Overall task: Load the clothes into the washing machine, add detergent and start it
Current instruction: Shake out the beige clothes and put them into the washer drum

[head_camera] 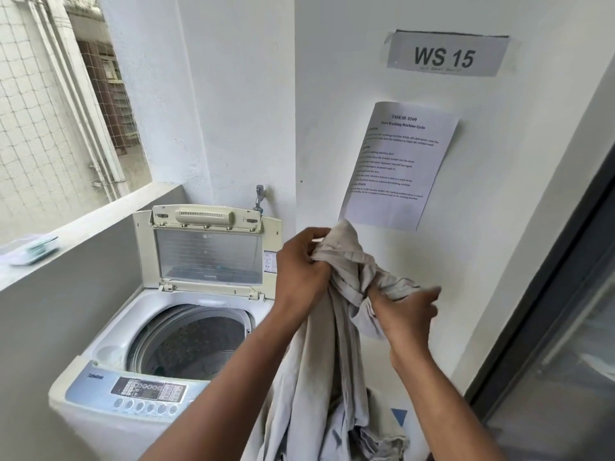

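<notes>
Fingers [316, 257] of the left hand [299, 267] curl tight round the top of a pale cloth [346, 261]; the right hand [406, 311] pinches a fold lower down, its fingers partly closed and blurred. Both hold the cloth up just right of the washer [159, 327], whose lid [209, 251] stands open. Loading is underway. Next, I judge, the cloth must swing left over the drum [186, 337] and drop in.

Two hands, left [301, 261] and right [404, 311], both gripped one pale garment [336, 284], with one open washing machine [159, 331] to their left and two paper notices, one sign [446, 54] and one sheet [397, 164], above them.
</notes>
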